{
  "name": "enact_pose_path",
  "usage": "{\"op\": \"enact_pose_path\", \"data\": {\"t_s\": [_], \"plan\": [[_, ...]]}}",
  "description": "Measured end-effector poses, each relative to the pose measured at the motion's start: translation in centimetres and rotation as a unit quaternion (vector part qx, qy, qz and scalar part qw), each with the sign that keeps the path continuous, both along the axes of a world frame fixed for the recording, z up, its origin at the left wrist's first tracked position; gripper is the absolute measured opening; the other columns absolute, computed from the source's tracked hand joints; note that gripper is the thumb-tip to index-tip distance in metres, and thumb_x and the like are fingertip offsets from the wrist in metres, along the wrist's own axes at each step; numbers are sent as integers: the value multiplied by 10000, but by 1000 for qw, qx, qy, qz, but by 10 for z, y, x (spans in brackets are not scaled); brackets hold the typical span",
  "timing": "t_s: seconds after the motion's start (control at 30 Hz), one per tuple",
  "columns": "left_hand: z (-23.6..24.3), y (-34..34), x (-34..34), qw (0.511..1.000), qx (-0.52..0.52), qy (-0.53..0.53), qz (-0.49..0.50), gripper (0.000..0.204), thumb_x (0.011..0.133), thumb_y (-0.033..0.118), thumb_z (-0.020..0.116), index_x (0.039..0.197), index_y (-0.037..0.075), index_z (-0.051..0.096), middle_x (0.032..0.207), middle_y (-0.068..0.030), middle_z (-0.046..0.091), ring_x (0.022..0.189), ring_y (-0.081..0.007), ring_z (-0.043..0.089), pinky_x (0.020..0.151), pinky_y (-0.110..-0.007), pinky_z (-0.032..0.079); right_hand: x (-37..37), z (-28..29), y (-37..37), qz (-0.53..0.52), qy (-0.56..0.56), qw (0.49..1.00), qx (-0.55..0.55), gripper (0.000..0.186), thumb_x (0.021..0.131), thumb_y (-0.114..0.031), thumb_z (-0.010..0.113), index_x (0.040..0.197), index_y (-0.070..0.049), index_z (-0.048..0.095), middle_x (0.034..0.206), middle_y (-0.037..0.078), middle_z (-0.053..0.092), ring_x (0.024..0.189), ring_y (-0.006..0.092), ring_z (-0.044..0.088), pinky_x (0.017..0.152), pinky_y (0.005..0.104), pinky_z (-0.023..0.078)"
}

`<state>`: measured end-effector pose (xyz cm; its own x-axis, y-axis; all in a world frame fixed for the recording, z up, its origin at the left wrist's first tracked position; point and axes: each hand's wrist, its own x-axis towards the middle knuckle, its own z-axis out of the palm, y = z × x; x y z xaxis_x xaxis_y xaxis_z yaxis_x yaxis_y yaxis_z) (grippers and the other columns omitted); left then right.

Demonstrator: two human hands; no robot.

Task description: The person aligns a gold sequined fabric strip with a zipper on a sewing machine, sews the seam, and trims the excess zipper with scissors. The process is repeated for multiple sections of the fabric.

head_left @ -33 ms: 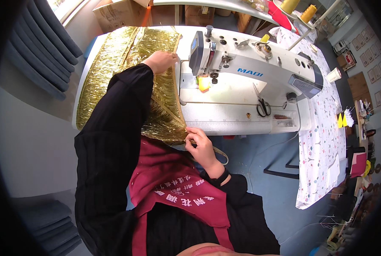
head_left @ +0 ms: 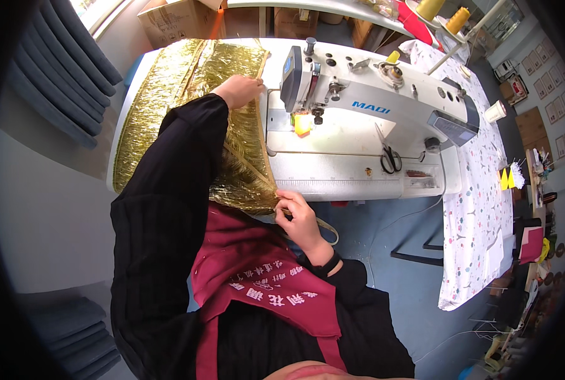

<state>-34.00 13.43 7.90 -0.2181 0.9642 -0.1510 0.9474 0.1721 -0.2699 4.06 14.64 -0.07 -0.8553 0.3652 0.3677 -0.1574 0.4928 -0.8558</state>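
Observation:
Gold metallic fringe fabric (head_left: 159, 107) with a narrow tan edging lies over the left end of the sewing table. My left hand (head_left: 239, 92) reaches across it and is closed on the right-hand edge, near the far end; part of its grip is hidden. Closer to my body, my right hand (head_left: 300, 221) pinches the near corner of that same edge between thumb and fingers. Between the two hands the edging runs fairly straight. Just right of the fabric stands a white sewing machine (head_left: 383, 95), its needle area apart from both hands.
Black-handled scissors (head_left: 391, 161) lie on the machine bed. White patterned cloth (head_left: 475, 234) drapes over the table's right end. Yellow thread cones (head_left: 458, 20) stand at the back right. A cardboard box (head_left: 175, 25) sits behind the table, and grey-blue curtain folds (head_left: 64, 69) hang at left.

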Motion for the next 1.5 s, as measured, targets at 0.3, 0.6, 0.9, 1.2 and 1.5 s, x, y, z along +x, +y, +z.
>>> {"op": "enact_pose_path", "data": {"t_s": [0.3,0.6,0.9,1.2,1.5], "plan": [[29,-1,21,988,-6,-36,-147,38,863,93,671,899,89,682,964,-59,701,1011,-281,646,928,-406,525,40,-7,11,120,-152,979,68,72,869,-67,714,917,-15,705,1098,106,713,870,299,711,760,366,583],[85,-29,114,892,40,-411,-182,150,815,140,754,807,21,663,673,-113,647,626,-315,644,613,-403,491,-3,51,37,89,39,960,-262,109,936,6,657,1008,44,730,1531,168,523,842,38,626,714,208,508],[107,-65,135,906,97,-367,-185,98,869,187,792,889,110,735,825,7,681,849,-191,644,952,-378,371,-17,64,35,85,31,964,-250,128,964,-3,661,1066,33,728,1154,47,622,947,79,566,817,228,468],[100,-144,112,848,194,-489,-69,97,951,123,763,951,34,722,913,-43,680,926,-197,625,892,-358,457,27,81,53,89,25,964,-250,97,928,53,656,1014,41,700,1127,44,609,975,89,551,867,230,456],[64,-190,113,785,283,-552,-5,113,968,99,752,925,40,666,965,-27,657,946,-151,610,876,-306,482,43,90,55,96,4,967,-236,48,935,11,655,967,39,679,1095,39,590,978,104,531,863,242,440]]}}
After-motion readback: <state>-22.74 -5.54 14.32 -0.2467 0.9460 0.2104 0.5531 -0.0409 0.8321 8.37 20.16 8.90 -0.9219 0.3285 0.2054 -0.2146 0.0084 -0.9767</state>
